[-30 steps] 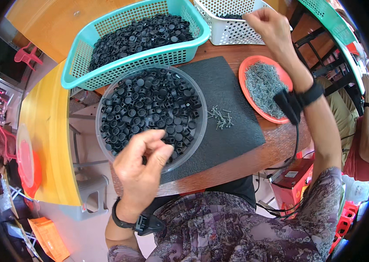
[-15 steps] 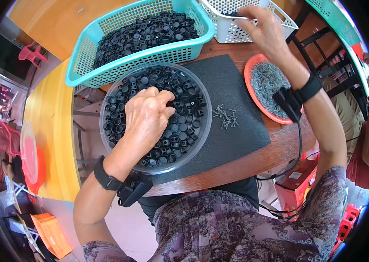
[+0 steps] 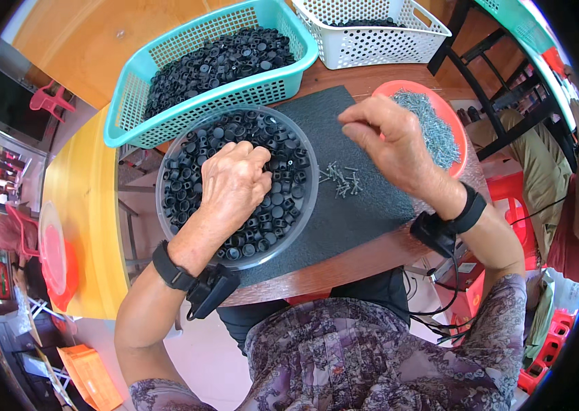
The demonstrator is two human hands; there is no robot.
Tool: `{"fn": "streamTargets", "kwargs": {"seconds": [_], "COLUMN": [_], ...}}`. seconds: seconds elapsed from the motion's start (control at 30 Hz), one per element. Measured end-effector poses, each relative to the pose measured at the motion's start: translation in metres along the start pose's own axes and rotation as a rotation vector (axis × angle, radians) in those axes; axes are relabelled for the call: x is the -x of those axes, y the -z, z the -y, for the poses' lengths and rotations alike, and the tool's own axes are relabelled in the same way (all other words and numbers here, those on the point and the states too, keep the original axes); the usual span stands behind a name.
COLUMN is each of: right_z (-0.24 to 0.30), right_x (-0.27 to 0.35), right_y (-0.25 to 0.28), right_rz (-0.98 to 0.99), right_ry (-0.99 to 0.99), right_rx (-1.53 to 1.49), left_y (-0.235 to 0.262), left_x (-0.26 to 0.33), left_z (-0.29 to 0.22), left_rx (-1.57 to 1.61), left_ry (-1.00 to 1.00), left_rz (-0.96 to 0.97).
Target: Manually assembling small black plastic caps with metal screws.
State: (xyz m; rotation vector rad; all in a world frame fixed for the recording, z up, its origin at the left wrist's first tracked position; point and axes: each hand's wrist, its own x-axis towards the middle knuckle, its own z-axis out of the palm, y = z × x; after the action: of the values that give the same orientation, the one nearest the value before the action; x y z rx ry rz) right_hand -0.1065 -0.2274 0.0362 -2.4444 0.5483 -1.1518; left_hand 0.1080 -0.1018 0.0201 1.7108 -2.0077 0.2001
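My left hand [image 3: 235, 181] is closed over a clear round tub [image 3: 311, 205] heaped with small black plastic caps [image 3: 272, 216]. Its fingertips point down among the caps, so whatever they grip is hidden. My right hand [image 3: 389, 140] hovers over the dark mat [image 3: 372, 212], fingers bent and thumb slightly apart from them, with nothing visible between. Just below it on the mat lies a small pile of loose screws [image 3: 343, 181]. A red-orange plate [image 3: 459, 127] full of screws [image 3: 430, 127] sits beside my right wrist.
Behind the tub stands a turquoise basket [image 3: 217, 103] piled with black parts. A white perforated basket [image 3: 378, 48] with more black parts is at the back. The wooden table's front edge [image 3: 317, 274] runs near my body. A black strapped device with a cable [image 3: 433, 233] hangs from my right wrist.
My right hand has left the white basket and come back toward me, over the mat near the loose screws. The left hand stays over the tub. The view has shifted slightly.
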Motion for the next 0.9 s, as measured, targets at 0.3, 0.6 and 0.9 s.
{"fn": "streamTargets", "kwargs": {"seconds": [0.3,0.6,0.9], "right_z": [0.038,0.065,0.069], "right_x": [0.021,0.033,0.063], "right_y": [-0.019,-0.019,0.006], "right_rz": [0.102,0.210,0.279], "right_ry": [-0.186,-0.511,-0.568], "right_rx": [-0.274,-0.740,-0.697], "left_y": [0.018,0.026,0.010], "left_x": [0.007,0.017,0.028], "left_z": [-0.019,-0.067,-0.107], "left_rx": [0.442,0.355,0.026], "left_ry": [0.219,0.033,-0.159], "left_rz": [-0.013,-0.164,-0.173]}}
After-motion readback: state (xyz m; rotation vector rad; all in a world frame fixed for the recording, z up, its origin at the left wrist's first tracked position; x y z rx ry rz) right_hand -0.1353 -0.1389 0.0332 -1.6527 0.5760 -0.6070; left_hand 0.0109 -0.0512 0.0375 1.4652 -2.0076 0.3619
